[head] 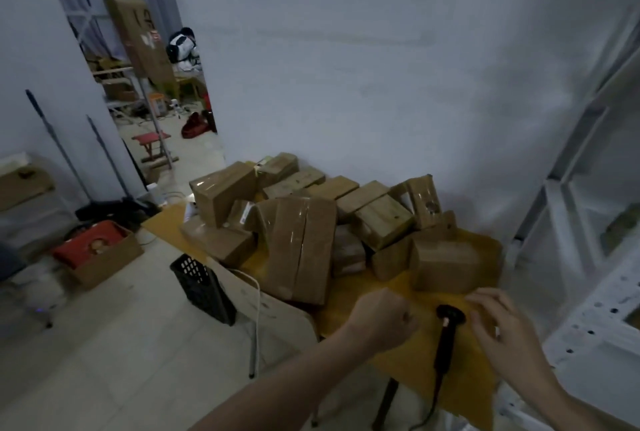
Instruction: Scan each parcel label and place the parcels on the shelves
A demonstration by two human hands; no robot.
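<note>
A heap of brown cardboard parcels (301,222) crowds the far half of a yellow-topped counter (415,337) against a pale wall, none of them in hand. A black handheld scanner (446,330) lies flat on the near part of the counter, its head towards the parcels and its cable running off the front edge.

The person's left hand (384,319) hovers just left of the scanner with its fingers curled into a loose fist that holds nothing. The right hand (502,323) hangs just right of the scanner, fingers spread and relaxed, also holding nothing.

The parcels look stiff-sided and wrapped in glossy clear tape, so their faces are likely slick; a grip across two opposite sides, or under a bottom edge, should hold better than a pinch on the tape. The small ones look light enough for one hand, while the long flat parcel (298,250) at the front probably wants two. Several lean on one another, so lifting one from low in the heap may tip its neighbours. The scanner is best taken by its slim handle.

White metal shelves (585,222) stand at the right, close beside the counter. On the floor to the left, an open cardboard box (100,254) holds something red, and a black slotted basket (202,286) stands beside the counter; its contents cannot be seen.
</note>
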